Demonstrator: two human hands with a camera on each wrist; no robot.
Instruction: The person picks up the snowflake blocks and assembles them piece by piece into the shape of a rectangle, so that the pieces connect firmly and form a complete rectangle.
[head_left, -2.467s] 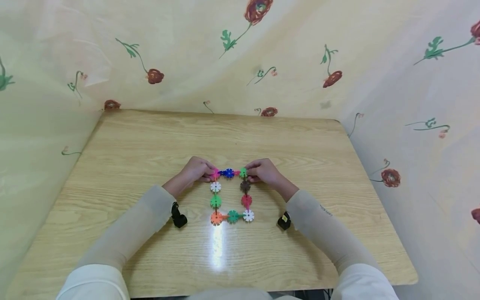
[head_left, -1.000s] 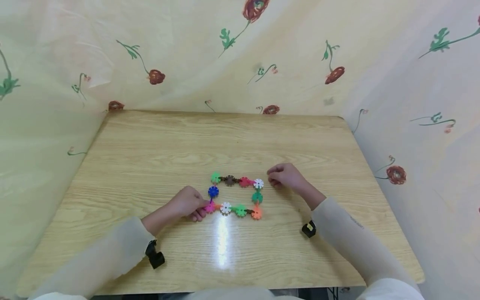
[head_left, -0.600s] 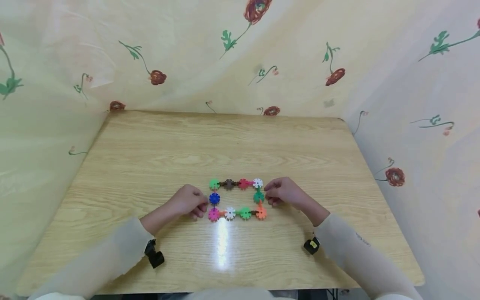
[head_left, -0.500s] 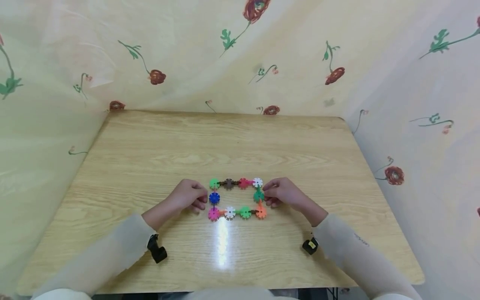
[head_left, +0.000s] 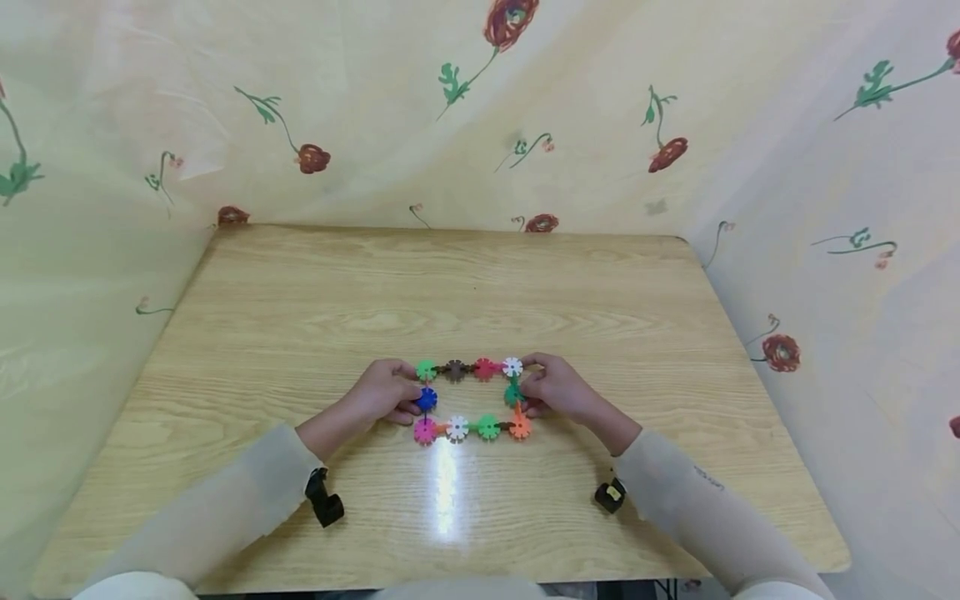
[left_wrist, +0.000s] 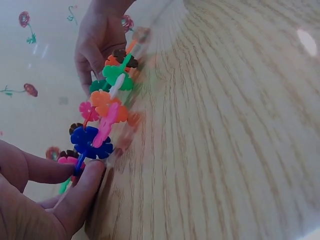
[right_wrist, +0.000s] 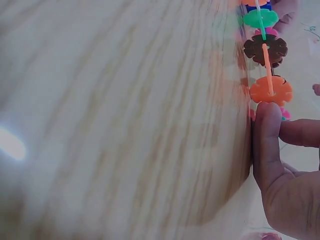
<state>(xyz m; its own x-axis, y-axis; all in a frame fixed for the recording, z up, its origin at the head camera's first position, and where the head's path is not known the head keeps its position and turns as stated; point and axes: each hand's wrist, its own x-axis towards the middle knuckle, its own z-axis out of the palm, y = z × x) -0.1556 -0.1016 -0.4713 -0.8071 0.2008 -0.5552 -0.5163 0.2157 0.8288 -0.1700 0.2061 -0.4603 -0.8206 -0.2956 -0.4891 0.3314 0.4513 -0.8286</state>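
Note:
A rectangular ring of interlocking snowflake discs (head_left: 483, 369), joined edge to edge in many colours, lies at the middle of the table. At its left side my left hand (head_left: 384, 392) pinches the ring by the blue disc (left_wrist: 90, 142), thumb and fingers on either side in the left wrist view. Opposite it, my right hand (head_left: 558, 387) grips the short side around the dark green disc (head_left: 513, 393), beside the white corner disc (head_left: 512, 367). The right wrist view has the thumb close against the orange disc (right_wrist: 272, 90); the far fingers are partly hidden.
The wood-grain table (head_left: 337, 283) is bordered by flower-patterned cloth (head_left: 390, 108) at the back and sides. Black wrist cameras hang below the left sleeve (head_left: 326, 500) and right sleeve (head_left: 610, 495). A light reflection shines in front of the ring.
The ring has been turned so its long sides run left to right. Both hands let go of it, then came in from the sides and took hold of its short ends.

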